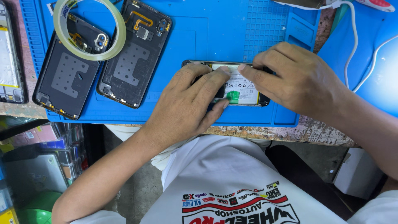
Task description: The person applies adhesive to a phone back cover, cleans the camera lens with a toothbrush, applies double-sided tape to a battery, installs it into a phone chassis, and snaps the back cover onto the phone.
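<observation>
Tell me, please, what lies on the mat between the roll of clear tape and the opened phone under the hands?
In the head view, a black phone back cover lies between the tape roll and the opened phone, on the blue mat.

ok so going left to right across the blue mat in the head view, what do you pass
black phone back cover under a clear tape roll → second black phone back cover → left hand → opened phone with white battery → right hand → white cable

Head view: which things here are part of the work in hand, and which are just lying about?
In hand:
- opened phone with white battery, on the blue mat
- left hand and right hand, both pressing on it

Lying about:
- two back covers
- tape roll resting on them
- white cable
- another phone at the left edge
</observation>
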